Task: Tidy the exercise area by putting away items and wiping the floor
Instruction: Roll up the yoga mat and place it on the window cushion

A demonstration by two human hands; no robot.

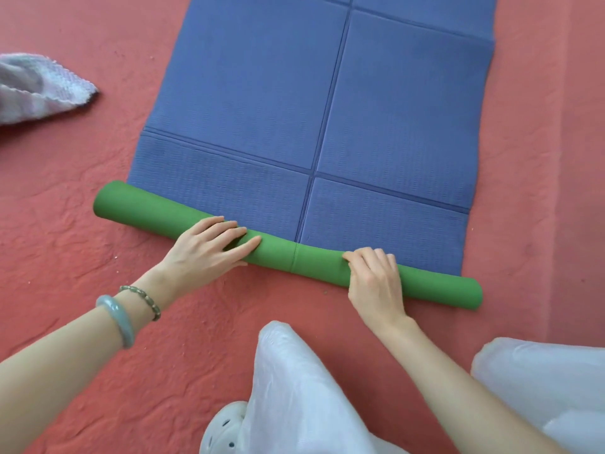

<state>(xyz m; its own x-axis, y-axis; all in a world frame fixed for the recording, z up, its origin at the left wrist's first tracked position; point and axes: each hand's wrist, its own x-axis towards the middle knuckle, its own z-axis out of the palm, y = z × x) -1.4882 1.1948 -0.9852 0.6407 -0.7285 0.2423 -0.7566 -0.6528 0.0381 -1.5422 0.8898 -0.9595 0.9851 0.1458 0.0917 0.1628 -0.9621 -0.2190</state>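
Note:
A yoga mat [327, 93], blue on top and green underneath, lies on the red floor. Its near end is rolled into a thin green roll [307, 257] that runs from left to lower right. My left hand [209, 247] rests on the roll left of its middle, fingers curled over the top. My right hand [373, 280] presses on the roll right of its middle, fingers bent over it. Most of the mat beyond the roll lies flat and unrolled.
A crumpled white-pink cloth [36, 86] lies on the red floor [82, 175] at the far left. My knees in white trousers [301, 388] and a white clog [226, 427] are at the bottom, close behind the roll.

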